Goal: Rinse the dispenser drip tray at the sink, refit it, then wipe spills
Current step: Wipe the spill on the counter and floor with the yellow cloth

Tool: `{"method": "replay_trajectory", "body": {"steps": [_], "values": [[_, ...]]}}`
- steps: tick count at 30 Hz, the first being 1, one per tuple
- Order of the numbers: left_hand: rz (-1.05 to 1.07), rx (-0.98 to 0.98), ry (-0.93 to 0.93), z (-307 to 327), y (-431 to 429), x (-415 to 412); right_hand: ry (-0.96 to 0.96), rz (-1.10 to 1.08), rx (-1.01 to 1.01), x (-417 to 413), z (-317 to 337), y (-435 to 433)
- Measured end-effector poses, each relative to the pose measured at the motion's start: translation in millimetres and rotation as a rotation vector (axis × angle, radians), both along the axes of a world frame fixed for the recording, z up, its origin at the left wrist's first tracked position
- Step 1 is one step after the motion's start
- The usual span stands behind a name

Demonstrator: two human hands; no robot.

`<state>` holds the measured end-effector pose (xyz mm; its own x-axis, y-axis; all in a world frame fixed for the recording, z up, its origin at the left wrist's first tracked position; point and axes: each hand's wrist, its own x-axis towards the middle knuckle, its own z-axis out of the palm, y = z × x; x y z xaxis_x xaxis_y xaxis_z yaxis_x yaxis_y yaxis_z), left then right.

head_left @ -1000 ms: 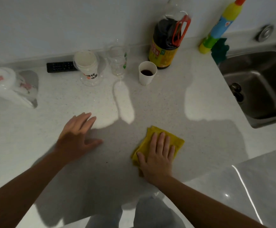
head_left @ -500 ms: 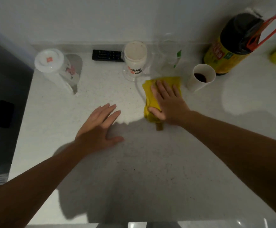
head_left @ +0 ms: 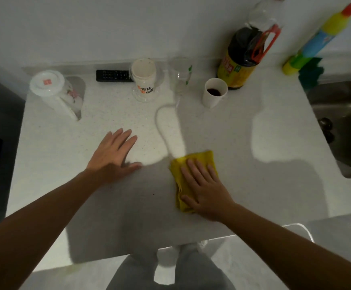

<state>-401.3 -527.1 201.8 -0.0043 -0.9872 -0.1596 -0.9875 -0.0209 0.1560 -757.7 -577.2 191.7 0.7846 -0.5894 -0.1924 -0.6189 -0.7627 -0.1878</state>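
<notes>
A folded yellow cloth [head_left: 199, 159] lies on the white speckled countertop [head_left: 275, 185], near its middle. My right hand [head_left: 207, 188] presses flat on the cloth, fingers spread and pointing away from me. My left hand [head_left: 112, 154] rests flat on the bare counter to the left of the cloth, fingers apart, holding nothing. The steel sink [head_left: 346, 130] is at the right edge. No drip tray or dispenser is recognisable in view.
Along the back wall stand a white lidded jug [head_left: 53, 91], a black remote [head_left: 113, 75], a clear jar with a white lid [head_left: 144, 80], a clear glass [head_left: 179, 76], a paper cup of dark liquid [head_left: 214, 93], a dark sauce bottle [head_left: 245, 51] and a colourful cleaner bottle [head_left: 319, 38].
My right hand has slid the cloth from the far side, near the jar and cup, back toward me to mid-counter. The left hand stays flat in about the same spot.
</notes>
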Motion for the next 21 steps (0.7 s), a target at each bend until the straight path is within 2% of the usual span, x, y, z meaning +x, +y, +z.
{"method": "replay_trajectory", "body": {"steps": [5, 11, 13, 17, 21], "values": [[-0.098, 0.006, 0.057, 3.4, 2.4, -31.4, 0.070, -0.447, 0.023, -53.7, -2.5, 35.5], [-0.121, -0.109, 0.076, -4.9, 8.9, -38.1, 0.069, -0.685, 0.016, -80.3, 2.5, -39.6], [-0.112, -0.110, 0.066, -10.1, 7.3, -38.2, 0.050, -0.669, -0.013, -80.5, 2.8, -82.3], [-0.092, -0.126, 0.068, -19.4, 5.6, -35.0, 0.050, -0.505, -0.048, -62.0, -6.2, -164.2], [-0.091, -0.176, 0.086, -21.4, 6.8, -34.9, 0.078, -0.408, -0.063, -48.0, -11.1, -177.8]]}}
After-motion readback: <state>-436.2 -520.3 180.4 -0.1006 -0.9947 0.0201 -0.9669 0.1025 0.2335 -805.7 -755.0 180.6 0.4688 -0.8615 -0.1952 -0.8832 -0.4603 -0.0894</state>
